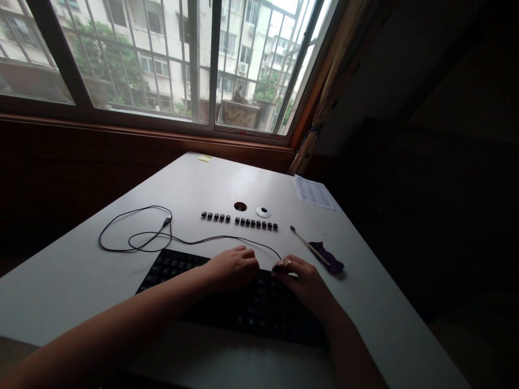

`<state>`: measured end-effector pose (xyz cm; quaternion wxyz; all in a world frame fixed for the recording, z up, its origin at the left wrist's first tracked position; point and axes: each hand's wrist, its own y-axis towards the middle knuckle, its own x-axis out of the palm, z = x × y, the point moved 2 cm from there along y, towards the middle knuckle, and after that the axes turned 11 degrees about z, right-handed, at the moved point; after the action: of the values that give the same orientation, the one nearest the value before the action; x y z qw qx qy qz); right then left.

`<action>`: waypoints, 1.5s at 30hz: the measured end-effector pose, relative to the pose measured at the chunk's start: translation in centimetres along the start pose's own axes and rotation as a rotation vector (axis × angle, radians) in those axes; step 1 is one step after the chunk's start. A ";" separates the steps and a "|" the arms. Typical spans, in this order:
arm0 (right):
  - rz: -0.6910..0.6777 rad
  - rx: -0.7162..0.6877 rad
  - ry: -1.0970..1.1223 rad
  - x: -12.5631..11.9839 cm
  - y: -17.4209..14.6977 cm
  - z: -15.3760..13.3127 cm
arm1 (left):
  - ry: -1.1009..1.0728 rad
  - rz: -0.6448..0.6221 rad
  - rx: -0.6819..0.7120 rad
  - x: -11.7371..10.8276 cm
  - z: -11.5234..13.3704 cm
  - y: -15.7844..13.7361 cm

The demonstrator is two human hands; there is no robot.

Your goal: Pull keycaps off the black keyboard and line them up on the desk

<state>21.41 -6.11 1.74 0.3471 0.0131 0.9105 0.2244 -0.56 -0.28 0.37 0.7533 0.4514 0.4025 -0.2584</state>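
A black keyboard (259,316) lies at the front of the white table, partly covered by my forearms. My left hand (235,267) rests over its upper middle with the fingers curled closed; whatever is under them is hidden. To the right, at the keyboard's far edge, my right hand (302,275) pinches a small dark piece (278,266), too dim to name surely. Behind the keyboard stands a row of black keycaps (247,222) in two groups. The keyboard's thin black cable (219,237) runs left into loose loops with a USB plug (166,221).
A brush (302,237) lies against a crumpled purple cloth (330,259) on the right. Past the keycaps are a round hole (240,206) in the table (73,292) and a white ring cover (263,212). Printed paper (316,193) and a yellow note (205,159) lie farther back.
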 end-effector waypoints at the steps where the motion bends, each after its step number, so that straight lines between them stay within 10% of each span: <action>1: -0.017 -0.014 -0.005 0.0 -0.1 -0.1 | 0.005 -0.001 0.027 0.0 0.2 0.0; 23: 0.152 -0.030 -0.013 1.1 -0.4 0.2 | -0.408 -0.045 -0.189 2.3 -0.2 3.1; 45: 0.203 -0.083 -0.045 1.7 -0.3 0.7 | -0.287 0.064 -0.226 2.3 0.2 2.9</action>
<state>20.65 -5.84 0.10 0.3432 0.0958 0.8864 0.2956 2.97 0.76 -0.16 0.8567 0.3349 0.3031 -0.2491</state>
